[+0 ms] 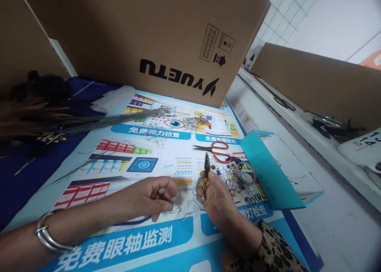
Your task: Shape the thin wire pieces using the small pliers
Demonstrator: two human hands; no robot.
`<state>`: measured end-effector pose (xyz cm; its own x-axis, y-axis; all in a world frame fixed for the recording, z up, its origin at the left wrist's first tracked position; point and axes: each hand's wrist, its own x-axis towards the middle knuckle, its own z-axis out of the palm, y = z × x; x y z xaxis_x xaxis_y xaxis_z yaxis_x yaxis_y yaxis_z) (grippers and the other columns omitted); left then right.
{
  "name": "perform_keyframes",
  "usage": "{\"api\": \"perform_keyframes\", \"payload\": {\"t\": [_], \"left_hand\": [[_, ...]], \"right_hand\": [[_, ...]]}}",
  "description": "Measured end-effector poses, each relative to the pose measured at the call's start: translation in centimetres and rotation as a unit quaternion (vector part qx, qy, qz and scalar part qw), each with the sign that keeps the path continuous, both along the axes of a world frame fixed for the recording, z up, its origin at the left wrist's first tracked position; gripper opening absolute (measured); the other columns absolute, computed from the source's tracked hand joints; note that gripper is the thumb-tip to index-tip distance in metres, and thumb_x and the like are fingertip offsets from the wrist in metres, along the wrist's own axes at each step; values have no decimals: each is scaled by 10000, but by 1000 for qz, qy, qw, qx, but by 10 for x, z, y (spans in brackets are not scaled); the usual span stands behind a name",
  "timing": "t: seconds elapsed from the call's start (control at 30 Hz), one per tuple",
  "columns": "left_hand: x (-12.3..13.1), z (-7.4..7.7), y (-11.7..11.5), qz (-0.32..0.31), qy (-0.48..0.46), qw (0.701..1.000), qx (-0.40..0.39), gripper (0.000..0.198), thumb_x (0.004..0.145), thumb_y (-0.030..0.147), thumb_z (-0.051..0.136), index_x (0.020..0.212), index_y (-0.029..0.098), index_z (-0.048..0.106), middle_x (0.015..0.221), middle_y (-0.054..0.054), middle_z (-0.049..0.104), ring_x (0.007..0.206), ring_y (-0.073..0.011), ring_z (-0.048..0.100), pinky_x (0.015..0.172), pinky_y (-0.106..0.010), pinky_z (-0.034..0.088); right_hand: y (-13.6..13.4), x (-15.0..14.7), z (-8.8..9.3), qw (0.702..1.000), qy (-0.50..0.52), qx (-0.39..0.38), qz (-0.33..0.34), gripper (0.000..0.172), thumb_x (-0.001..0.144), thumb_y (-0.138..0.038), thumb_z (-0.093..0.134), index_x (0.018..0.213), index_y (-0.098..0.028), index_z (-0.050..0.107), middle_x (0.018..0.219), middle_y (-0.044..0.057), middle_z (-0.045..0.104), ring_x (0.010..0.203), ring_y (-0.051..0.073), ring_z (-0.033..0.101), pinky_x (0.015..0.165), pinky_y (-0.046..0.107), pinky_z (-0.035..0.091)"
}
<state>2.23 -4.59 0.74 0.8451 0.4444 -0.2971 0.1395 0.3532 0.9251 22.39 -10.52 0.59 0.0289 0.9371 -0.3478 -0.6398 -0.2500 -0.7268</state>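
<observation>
My left hand [160, 196] is closed in a pinch, with a short silvery piece of wire [175, 198] at the fingertips. My right hand [220, 200] grips small pliers [207, 166] with dark jaws and yellow handles, the tips pointing away from me. Fine, looped wires trail over the printed sheet between both hands, some close to the right fingers. Just beyond the pliers lie scissors [205, 147] with orange-red handles. A tangle of thin wire pieces [238, 182] and small dark rings [258, 199] spreads to the right of my right hand.
A teal box [264, 172] lies open at the right. A large cardboard box [143, 29] stands behind the sheet. From the left, a bundle of long thin wires [127, 119] reaches in beside dark, feathery items. Another pair of scissors [284, 103] rests on the white ledge.
</observation>
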Motion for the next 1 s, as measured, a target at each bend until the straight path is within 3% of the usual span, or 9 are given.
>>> {"api": "perform_keyframes", "payload": {"t": [0.27,0.5,0.73,0.87,1.0], "left_hand": [[-1,-6,0,-3,0,999,35,142,749,217,586,833,186,477,671,45,466,532,-77,409,445,-171,376],[1,-8,-3,39,10,996,75,105,776,227,550,811,180,463,646,52,427,501,-65,364,452,-172,303],[-1,3,-4,37,74,977,196,87,815,251,496,776,177,471,638,48,394,570,-91,353,513,-196,290],[-2,10,-7,31,126,944,304,92,813,249,480,765,177,509,683,14,489,622,-117,420,561,-215,332],[-2,13,-12,60,142,921,358,61,796,207,470,785,188,526,743,-12,556,665,-142,471,589,-232,351]], "right_hand": [[0,-3,3,1000,-3,8,2,245,803,-385,581,880,-153,563,686,-7,516,521,80,465,452,194,288],[-2,-4,6,999,-40,21,18,243,777,-387,609,846,-157,575,685,-4,535,497,74,453,462,205,296],[-2,-5,6,996,-72,35,31,220,790,-365,588,813,-148,613,679,0,532,460,61,426,451,213,266],[-2,-5,5,996,-75,31,29,202,795,-353,584,801,-154,612,678,-1,531,457,61,422,451,214,258],[-2,-5,5,996,-69,35,36,192,790,-348,589,788,-157,606,686,0,538,453,60,420,444,214,251]]}}
